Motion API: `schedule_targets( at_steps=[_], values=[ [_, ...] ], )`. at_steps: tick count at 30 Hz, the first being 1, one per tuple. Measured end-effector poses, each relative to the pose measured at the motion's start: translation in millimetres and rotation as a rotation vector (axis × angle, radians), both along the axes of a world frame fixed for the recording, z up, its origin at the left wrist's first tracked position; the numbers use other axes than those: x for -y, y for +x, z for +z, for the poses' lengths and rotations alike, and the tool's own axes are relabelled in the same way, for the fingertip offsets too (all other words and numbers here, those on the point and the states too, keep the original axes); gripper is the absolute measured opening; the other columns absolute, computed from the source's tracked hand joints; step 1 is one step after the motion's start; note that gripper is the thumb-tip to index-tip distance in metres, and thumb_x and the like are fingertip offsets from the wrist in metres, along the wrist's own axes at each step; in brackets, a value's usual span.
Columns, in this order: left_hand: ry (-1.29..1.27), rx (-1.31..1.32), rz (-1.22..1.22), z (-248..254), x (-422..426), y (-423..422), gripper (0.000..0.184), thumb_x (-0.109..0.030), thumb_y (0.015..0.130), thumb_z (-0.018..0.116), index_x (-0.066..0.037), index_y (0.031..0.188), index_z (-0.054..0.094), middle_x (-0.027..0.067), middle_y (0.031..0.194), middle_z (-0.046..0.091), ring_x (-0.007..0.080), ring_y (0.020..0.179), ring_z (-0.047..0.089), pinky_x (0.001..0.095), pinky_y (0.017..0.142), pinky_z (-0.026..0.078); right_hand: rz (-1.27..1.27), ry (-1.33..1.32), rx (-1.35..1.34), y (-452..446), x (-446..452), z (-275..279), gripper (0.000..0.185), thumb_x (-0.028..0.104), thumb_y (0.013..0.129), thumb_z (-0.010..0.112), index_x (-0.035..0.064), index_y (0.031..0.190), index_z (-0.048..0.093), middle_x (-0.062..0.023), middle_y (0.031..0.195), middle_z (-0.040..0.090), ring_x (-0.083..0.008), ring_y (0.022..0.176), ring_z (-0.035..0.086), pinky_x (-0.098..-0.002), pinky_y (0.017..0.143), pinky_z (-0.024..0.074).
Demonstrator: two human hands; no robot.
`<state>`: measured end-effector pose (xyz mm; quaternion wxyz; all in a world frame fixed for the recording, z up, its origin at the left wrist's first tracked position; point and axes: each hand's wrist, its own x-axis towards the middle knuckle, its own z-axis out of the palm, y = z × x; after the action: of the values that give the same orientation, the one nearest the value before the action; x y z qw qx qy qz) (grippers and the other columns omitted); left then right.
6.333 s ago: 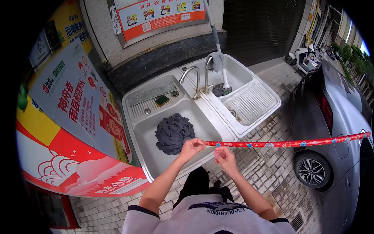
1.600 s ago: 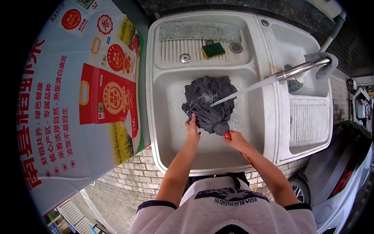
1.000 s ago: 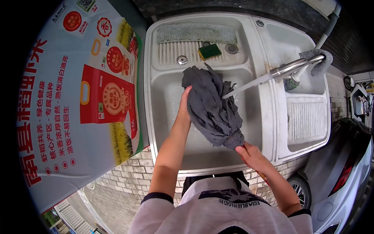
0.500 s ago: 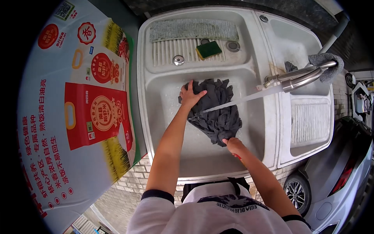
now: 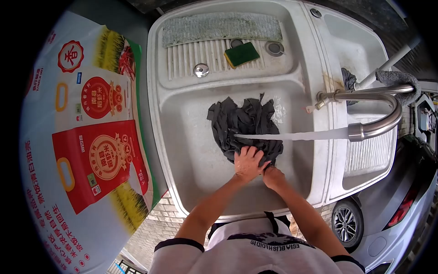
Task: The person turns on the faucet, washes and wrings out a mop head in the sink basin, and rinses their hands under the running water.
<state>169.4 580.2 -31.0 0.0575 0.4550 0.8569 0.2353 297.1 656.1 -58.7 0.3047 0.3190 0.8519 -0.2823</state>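
Note:
A dark grey cloth mop head [image 5: 242, 121] lies in the large basin of the white sink [image 5: 182, 137]. Water from the curved metal faucet [image 5: 383, 121] runs onto its middle. My left hand [image 5: 248, 163] lies on the lower part of the mop head, fingers spread over the strips. Close beside it, my right hand [image 5: 274, 177] is closed round the mop's neck at the lower right end. The red handle seen earlier is hidden under my right hand and forearm.
A green and yellow sponge [image 5: 242, 55] and a grey textured pad [image 5: 223, 28] rest on the ribbed shelf behind the basin. Another mop [image 5: 383, 66] stands in the right-hand basin. A printed banner [image 5: 100, 150] is at the left, and a grey car [image 5: 388, 219] at the lower right.
My left hand has moved from the mop head's upper left down to its lower end, beside my right hand. Since the oldest frame, water has started running and my right hand has taken hold of the mop.

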Motion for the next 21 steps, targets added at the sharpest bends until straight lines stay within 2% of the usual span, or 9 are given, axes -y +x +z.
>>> schedule_targets(
  at_steps=[3,4,10,12,13,15,17,19,21],
  values=[
    [-0.157,0.036,0.164,-56.7,-23.7,-34.5,0.027,-0.038,0.07,0.068,-0.014,0.076,0.057,0.0049,0.084,0.052,0.0265,0.088,0.05,0.0463,0.067,0.042,-0.028,-0.028,0.095,-12.6,-0.2,17.8,0.057,0.05,0.089,0.042,-0.0047,0.092,0.059,-0.0209,0.093,0.062,-0.0352,0.083,0.063,-0.0436,0.074,0.0498],
    [-0.072,-0.007,0.264,-85.6,-41.4,-59.4,0.024,-0.034,0.076,0.063,-0.012,0.075,0.056,0.0075,0.081,0.054,0.0281,0.084,0.051,0.047,0.069,0.044,-0.019,-0.005,0.097,-9.3,3.1,10.8,0.057,0.049,0.089,0.042,-0.0055,0.093,0.058,-0.0212,0.093,0.062,-0.0358,0.084,0.062,-0.0436,0.075,0.0494],
    [-0.173,0.079,0.179,-56.7,-58.9,-87.7,0.027,-0.037,0.08,0.058,-0.011,0.077,0.057,0.0078,0.083,0.057,0.0287,0.085,0.054,0.0461,0.068,0.045,-0.001,-0.045,0.088,-15.9,-4.1,9.8,0.051,0.046,0.088,0.044,-0.0034,0.095,0.058,-0.0196,0.092,0.063,-0.0365,0.085,0.062,-0.0444,0.074,0.0495],
    [-0.211,0.185,0.134,-30.9,-28.6,-58.9,0.027,-0.038,0.078,0.059,-0.011,0.08,0.058,0.0069,0.087,0.056,0.0283,0.09,0.052,0.0467,0.07,0.044,0.019,-0.031,0.069,-14.7,-4.8,9.2,0.051,0.046,0.088,0.044,-0.0032,0.094,0.058,-0.0195,0.091,0.063,-0.0361,0.085,0.062,-0.0442,0.073,0.0498],
    [-0.052,0.017,0.205,-28.4,-11.5,-33.7,0.026,-0.038,0.073,0.064,-0.013,0.081,0.059,0.0047,0.088,0.053,0.0274,0.092,0.05,0.0453,0.071,0.042,0.03,-0.029,0.064,-14.3,-4.6,10.4,0.051,0.046,0.088,0.044,-0.0031,0.093,0.058,-0.0195,0.09,0.063,-0.036,0.084,0.062,-0.0441,0.072,0.05],
    [-0.092,0.101,0.174,-15.2,11.0,-3.5,0.025,-0.032,0.066,0.069,-0.015,0.08,0.058,0.002,0.086,0.048,0.0252,0.09,0.047,0.0459,0.071,0.04,0.044,-0.035,0.08,-14.8,-3.4,12.1,0.052,0.047,0.089,0.043,-0.0033,0.094,0.057,-0.0194,0.09,0.063,-0.0354,0.084,0.063,-0.0438,0.072,0.0504],
    [-0.006,0.031,0.154,-50.1,7.4,-14.8,0.025,-0.032,0.067,0.068,-0.015,0.082,0.058,0.0026,0.085,0.049,0.0251,0.09,0.047,0.0464,0.071,0.04,0.047,-0.03,0.1,-14.8,-1.9,12.4,0.053,0.047,0.089,0.043,-0.0035,0.095,0.057,-0.0193,0.089,0.063,-0.0349,0.083,0.063,-0.0436,0.071,0.0507],
    [-0.307,0.107,0.208,-69.5,-36.8,-69.7,0.026,-0.032,0.067,0.068,-0.015,0.084,0.058,0.0037,0.088,0.052,0.0249,0.092,0.048,0.0471,0.074,0.04,0.048,-0.006,0.109,-19.1,-2.7,8.3,0.053,0.047,0.089,0.042,-0.0037,0.096,0.056,-0.0193,0.089,0.063,-0.0345,0.082,0.063,-0.0434,0.071,0.0509],
    [-0.297,0.112,0.159,-73.4,-58.9,-93.3,0.028,-0.035,0.07,0.066,-0.013,0.085,0.058,0.0041,0.09,0.055,0.0244,0.096,0.049,0.0485,0.078,0.04,0.038,0.001,0.119,-24.3,-4.7,5.4,0.052,0.047,0.089,0.042,-0.0036,0.097,0.054,-0.0195,0.09,0.063,-0.0342,0.082,0.063,-0.0432,0.07,0.0508]
  ],
)
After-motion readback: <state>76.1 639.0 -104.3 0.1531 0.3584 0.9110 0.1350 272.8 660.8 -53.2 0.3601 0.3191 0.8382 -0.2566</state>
